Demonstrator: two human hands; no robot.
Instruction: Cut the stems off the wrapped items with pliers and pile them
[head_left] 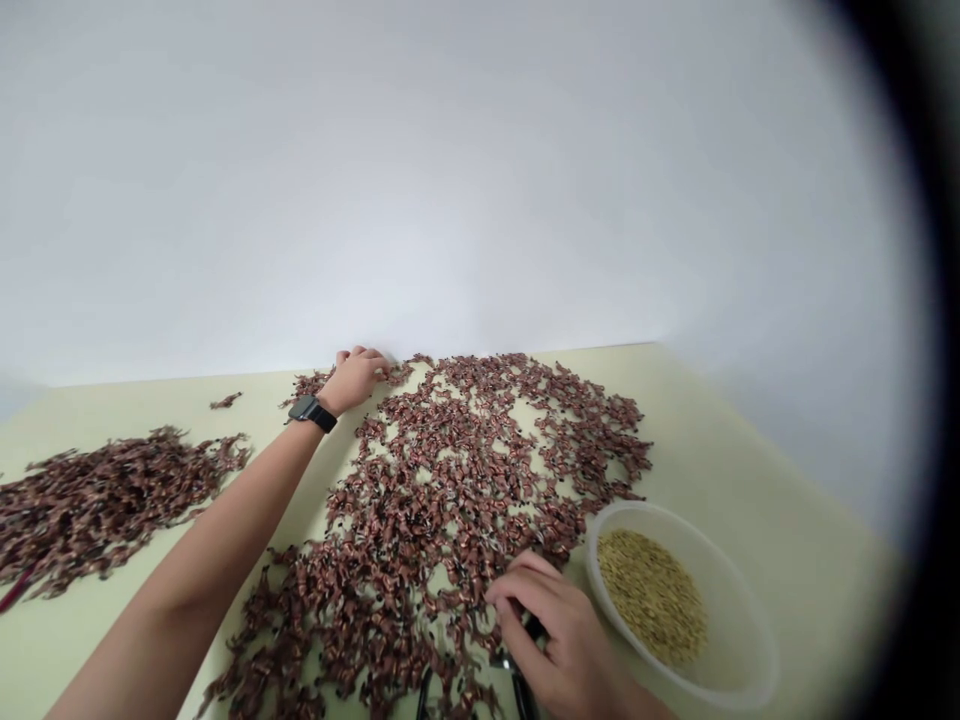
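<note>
My left hand (354, 380), a black watch on its wrist, rests at the far edge of a wide spread of small copper-brown pieces flecked with black (465, 480). Its fingers curl toward the table and hide whatever lies under them. My right hand (547, 625) sits at the near edge of the spread, curled over a black-handled tool with a metal joint (521, 680). The tool's lower end runs out of view. Just right of this hand stands a translucent plastic bowl (739, 600) holding tan grains (652, 597).
A second, denser heap of the brown pieces (105, 505) lies at the left of the pale yellow table (750, 500), with a small clump (225, 401) beyond it. A red strip (15, 590) pokes out at the far left. A white wall (375, 200) rises behind the table.
</note>
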